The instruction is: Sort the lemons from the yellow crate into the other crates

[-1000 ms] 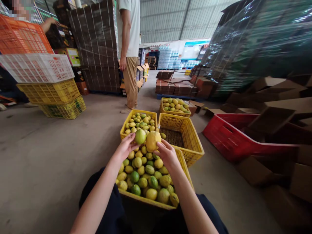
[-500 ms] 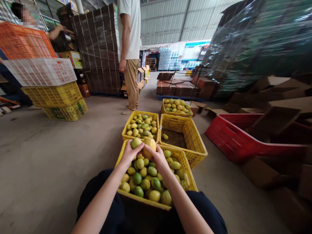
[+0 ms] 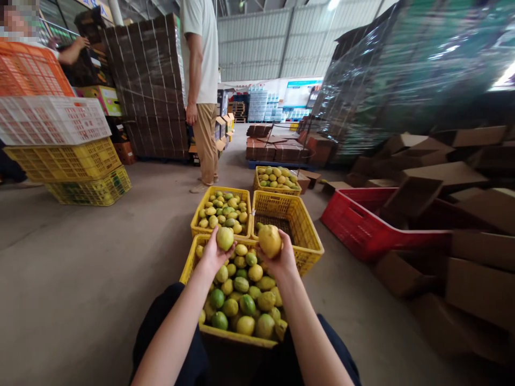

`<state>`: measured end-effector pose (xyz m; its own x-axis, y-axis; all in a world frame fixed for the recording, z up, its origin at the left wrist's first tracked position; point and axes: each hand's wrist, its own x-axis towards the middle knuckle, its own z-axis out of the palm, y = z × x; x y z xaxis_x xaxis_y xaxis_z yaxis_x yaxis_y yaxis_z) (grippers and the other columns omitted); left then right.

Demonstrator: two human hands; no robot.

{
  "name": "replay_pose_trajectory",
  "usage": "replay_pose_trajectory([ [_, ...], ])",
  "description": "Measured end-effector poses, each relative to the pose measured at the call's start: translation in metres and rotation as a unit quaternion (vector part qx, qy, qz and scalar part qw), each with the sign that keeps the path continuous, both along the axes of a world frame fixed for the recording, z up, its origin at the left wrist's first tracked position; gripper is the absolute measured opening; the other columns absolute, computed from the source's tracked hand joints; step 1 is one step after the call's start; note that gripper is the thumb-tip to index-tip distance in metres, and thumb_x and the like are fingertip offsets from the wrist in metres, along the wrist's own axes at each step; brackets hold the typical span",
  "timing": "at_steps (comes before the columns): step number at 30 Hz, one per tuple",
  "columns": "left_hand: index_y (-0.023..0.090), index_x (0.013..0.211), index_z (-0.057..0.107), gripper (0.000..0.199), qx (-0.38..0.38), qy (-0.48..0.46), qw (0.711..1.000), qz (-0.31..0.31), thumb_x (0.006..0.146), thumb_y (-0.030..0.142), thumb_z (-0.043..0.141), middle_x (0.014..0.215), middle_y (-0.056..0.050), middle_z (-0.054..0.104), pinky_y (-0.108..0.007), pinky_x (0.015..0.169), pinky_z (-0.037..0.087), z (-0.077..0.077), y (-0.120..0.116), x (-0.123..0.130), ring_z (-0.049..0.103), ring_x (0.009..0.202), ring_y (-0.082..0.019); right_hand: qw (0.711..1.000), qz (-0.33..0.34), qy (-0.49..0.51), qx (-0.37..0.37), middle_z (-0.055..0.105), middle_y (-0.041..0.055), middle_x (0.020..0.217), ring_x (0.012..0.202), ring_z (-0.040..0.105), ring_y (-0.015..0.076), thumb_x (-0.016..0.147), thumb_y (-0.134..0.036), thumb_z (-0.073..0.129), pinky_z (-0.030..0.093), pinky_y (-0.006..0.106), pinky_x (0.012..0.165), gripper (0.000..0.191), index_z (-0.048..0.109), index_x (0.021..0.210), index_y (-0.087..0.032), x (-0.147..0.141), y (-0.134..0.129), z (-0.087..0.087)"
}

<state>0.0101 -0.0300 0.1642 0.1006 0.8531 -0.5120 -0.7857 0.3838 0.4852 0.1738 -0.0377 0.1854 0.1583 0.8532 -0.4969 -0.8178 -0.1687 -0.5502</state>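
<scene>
My left hand (image 3: 214, 254) is closed round a round, greenish-yellow lemon (image 3: 225, 238). A bigger, yellower lemon (image 3: 270, 240) is in my right hand (image 3: 285, 254), fingers wrapped about its side. Both hands are raised over the near yellow crate (image 3: 237, 339), which is full of green and yellow lemons (image 3: 241, 284). Behind my left hand stands another yellow crate (image 3: 195, 225) of lemons. The yellow crate (image 3: 301, 228) beyond my right hand shows its dark slatted bottom, with a little fruit at its left side, partly hidden by my hand.
A farther yellow crate (image 3: 277, 190) also holds lemons. To the right lie a red crate (image 3: 354, 228) and loose cardboard boxes (image 3: 478, 289). A person (image 3: 203, 80) stands ahead, and another person's arm (image 3: 74, 51) shows behind stacked crates (image 3: 68, 161) at left.
My hands, close together before, have moved apart, each with its lemon. The right hand now holds the big yellow one alone. The whole view has shifted slightly.
</scene>
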Motion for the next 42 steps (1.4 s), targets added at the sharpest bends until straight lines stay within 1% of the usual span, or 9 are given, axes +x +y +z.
replay_pose_trajectory([
  [6,0.016,0.110,0.064,0.032,-0.010,-0.047,0.999,0.021,0.102,0.038,0.043,0.078,-0.006,0.067,-0.025,0.053,0.056,-0.010,0.003,0.013,0.065,0.062,-0.016,0.998,0.021,0.052,-0.010,0.069,0.0061,0.068,0.057,0.062,0.0174,0.093,-0.044,0.043,0.048,0.022,0.043,0.032,0.063,0.086,-0.020,0.032,-0.004,0.005],
  [11,0.013,0.105,0.065,0.032,-0.009,-0.058,0.998,0.027,0.102,0.034,0.040,0.082,-0.008,0.067,-0.024,0.054,0.054,-0.011,0.004,0.024,0.064,0.065,-0.016,0.999,0.006,0.031,-0.013,0.070,0.0067,0.071,0.058,0.062,0.0191,0.094,-0.040,0.045,0.050,0.026,0.047,0.027,0.063,0.090,-0.021,0.042,-0.001,-0.010],
  [15,0.018,0.095,0.063,0.027,-0.037,-0.078,0.994,0.067,0.098,0.042,0.051,0.083,-0.006,0.067,-0.028,0.064,0.057,-0.007,0.007,0.031,0.065,0.072,-0.018,0.999,-0.027,0.020,-0.040,0.069,0.0035,0.071,0.063,0.064,0.0213,0.095,-0.040,0.049,0.054,0.032,0.053,0.021,0.062,0.092,-0.024,0.056,0.008,-0.027],
  [18,0.019,0.090,0.061,0.014,-0.025,-0.074,0.990,0.114,0.092,0.033,0.062,0.080,-0.002,0.065,-0.025,0.064,0.057,-0.008,0.010,0.030,0.063,0.068,-0.014,0.998,-0.025,0.034,-0.043,0.069,0.0042,0.074,0.064,0.065,0.0209,0.097,-0.043,0.046,0.054,0.031,0.053,0.025,0.063,0.095,-0.024,0.061,0.011,-0.029],
  [23,0.017,0.093,0.063,0.034,-0.018,-0.138,0.985,0.102,0.095,0.049,0.052,0.081,-0.006,0.065,-0.025,0.056,0.056,-0.008,0.009,0.014,0.063,0.065,-0.015,0.999,-0.020,0.041,-0.027,0.070,0.0037,0.071,0.065,0.068,0.0215,0.102,-0.037,0.033,0.054,0.029,0.050,0.033,0.064,0.100,-0.026,0.052,0.006,-0.017],
  [29,0.020,0.107,0.065,0.024,0.006,-0.151,0.976,0.155,0.100,0.025,0.043,0.076,-0.003,0.068,-0.026,0.061,0.060,-0.005,0.011,-0.001,0.069,0.069,-0.016,0.998,0.000,0.051,-0.039,0.071,0.0050,0.072,0.066,0.069,0.0211,0.097,-0.045,0.049,0.056,0.027,0.049,0.027,0.064,0.094,-0.022,0.037,0.004,-0.011],
  [33,0.020,0.104,0.064,0.017,0.037,-0.134,0.980,0.142,0.098,0.032,0.054,0.081,-0.003,0.071,-0.030,0.064,0.063,-0.002,0.012,-0.004,0.071,0.072,-0.017,0.998,0.043,0.052,-0.006,0.073,0.0039,0.077,0.068,0.071,0.0200,0.089,-0.036,0.066,0.057,0.026,0.049,0.015,0.066,0.093,-0.022,0.029,0.006,-0.015],
  [38,0.015,0.104,0.063,0.013,0.036,-0.125,0.981,0.146,0.094,0.024,0.061,0.086,-0.005,0.069,-0.017,0.060,0.059,0.003,0.007,-0.010,0.069,0.071,-0.012,0.997,0.054,0.059,0.016,0.073,0.0034,0.077,0.065,0.070,0.0167,0.090,-0.029,0.065,0.052,0.020,0.044,0.009,0.066,0.093,-0.021,0.020,0.006,-0.016],
  [42,0.012,0.105,0.064,0.036,0.061,-0.189,0.973,0.117,0.097,0.046,0.052,0.084,-0.008,0.068,-0.020,0.055,0.058,0.006,0.003,-0.013,0.068,0.069,-0.014,0.992,0.093,0.069,0.040,0.072,0.0076,0.075,0.058,0.064,0.0162,0.089,-0.044,0.060,0.050,0.022,0.043,0.027,0.067,0.092,-0.018,0.015,0.002,-0.012],
])
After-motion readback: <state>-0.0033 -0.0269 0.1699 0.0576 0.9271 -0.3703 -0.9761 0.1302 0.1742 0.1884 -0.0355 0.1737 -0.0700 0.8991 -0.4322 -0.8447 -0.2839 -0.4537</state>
